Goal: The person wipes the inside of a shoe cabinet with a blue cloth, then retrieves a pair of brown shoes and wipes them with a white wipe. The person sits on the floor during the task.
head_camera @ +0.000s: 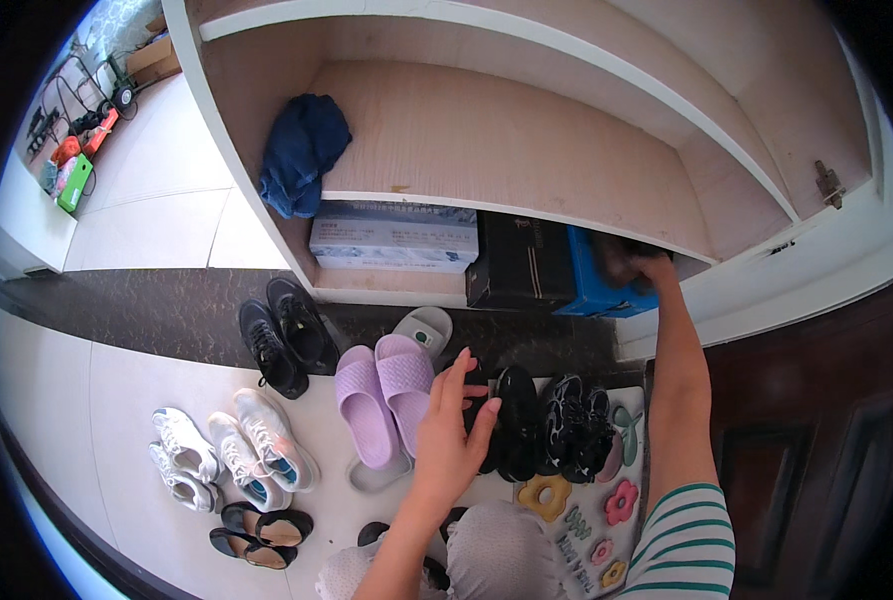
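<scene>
My right hand [647, 266] reaches into the lower compartment of a wooden shoe cabinet [506, 127], at its right end. It grips a dark brown item [615, 259], possibly a shoe, blurred and partly in shadow above a blue box [585, 281]. My left hand [450, 431] hovers with fingers apart and holds nothing. Below and beside it are lilac slide sandals [367, 412] and black shoes [517, 420], one of them partly hidden behind the fingers.
Left of the blue box stand a black box [521, 262] and a pale printed box [394, 236]. Crumpled blue cloth [304, 154] lies on the shelf above. White sneakers [262, 446], black flats [266, 529] and black sneakers [285, 334] stand on the floor. A dark door [799, 450] is at right.
</scene>
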### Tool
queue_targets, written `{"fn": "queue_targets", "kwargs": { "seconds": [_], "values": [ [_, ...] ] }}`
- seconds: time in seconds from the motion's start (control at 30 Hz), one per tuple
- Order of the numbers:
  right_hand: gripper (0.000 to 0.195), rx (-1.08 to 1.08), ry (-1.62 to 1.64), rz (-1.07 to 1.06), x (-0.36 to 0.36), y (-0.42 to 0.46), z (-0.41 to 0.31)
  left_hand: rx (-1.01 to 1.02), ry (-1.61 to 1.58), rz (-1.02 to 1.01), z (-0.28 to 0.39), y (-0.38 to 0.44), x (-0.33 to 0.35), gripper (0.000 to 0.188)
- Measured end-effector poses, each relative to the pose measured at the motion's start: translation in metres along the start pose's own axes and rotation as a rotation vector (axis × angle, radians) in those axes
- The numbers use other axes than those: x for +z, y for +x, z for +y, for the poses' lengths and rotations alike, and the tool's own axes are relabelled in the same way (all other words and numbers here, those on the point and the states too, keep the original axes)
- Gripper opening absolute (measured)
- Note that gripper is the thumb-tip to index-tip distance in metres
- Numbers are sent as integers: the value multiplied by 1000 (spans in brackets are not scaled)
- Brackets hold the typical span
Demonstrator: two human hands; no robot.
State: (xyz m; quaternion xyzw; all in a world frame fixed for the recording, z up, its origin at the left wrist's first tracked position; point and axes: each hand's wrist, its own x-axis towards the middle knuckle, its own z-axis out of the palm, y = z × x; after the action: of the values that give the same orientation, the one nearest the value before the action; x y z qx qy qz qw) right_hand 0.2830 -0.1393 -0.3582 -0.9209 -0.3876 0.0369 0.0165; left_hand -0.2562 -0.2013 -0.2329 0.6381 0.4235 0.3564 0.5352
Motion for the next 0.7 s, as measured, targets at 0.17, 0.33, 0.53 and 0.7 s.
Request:
{"fn": "queue_targets", "kwargs": {
  "seconds": [0.17,0.33,0.53,0.7],
  "values": [
    [38,-158,-153,-184,-12,-44,-51,-20,21,46,-3,-9,-11,62],
    [27,-120,64,120,-71,-170,-62,13,82,22,10,-9,-13,55],
    [16,-393,187,47,-100,-284,-122,52,415,48,-14,-8,-37,49],
    [12,-638,324,0,-106,-336,-182,-150,665,143,-33,-13,-72,52]
  ]
}}
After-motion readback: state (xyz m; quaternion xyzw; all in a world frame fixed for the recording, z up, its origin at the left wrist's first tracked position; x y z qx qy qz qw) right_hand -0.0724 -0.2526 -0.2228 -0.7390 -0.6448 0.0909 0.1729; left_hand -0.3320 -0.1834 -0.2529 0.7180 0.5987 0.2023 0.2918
